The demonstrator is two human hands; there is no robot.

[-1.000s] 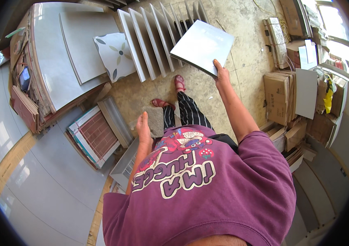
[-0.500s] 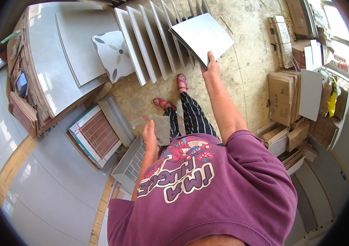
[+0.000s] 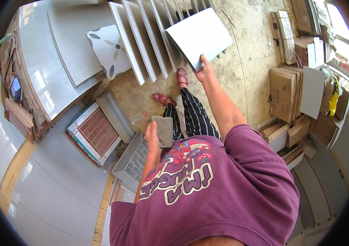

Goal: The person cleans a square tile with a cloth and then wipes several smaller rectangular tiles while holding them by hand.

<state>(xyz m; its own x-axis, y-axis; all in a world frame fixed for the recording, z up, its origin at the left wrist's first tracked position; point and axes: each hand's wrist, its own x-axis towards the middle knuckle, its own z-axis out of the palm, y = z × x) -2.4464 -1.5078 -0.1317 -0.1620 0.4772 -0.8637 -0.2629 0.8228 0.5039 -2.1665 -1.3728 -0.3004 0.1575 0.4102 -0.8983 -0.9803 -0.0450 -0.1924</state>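
Note:
Ahead of me, my right hand [image 3: 205, 71] is closed on the near corner of a white square tile [image 3: 201, 37], thumb on top and fingers out of sight beneath. The tile lies tilted beside and partly over a row of upright pale panels [image 3: 146, 49]; dark rack parts show behind it. Close to my waist, my left hand [image 3: 152, 140] is closed around a grey folded cloth [image 3: 164, 130]. Its thumb lies along the cloth's left side, and the other fingers are partly hidden.
A tile with a leaf pattern [image 3: 110, 51] leans left of the panels, beside a large glossy slab [image 3: 45, 88]. Framed brick-look samples [image 3: 97, 133] stand lower left. Cardboard boxes [image 3: 283, 92] line the right. My shoes [image 3: 163, 99] are on the bare floor between.
My right hand and the tile have shifted slightly left and toward me. The cloth in my left hand has turned a little and shows a flatter, more rectangular face.

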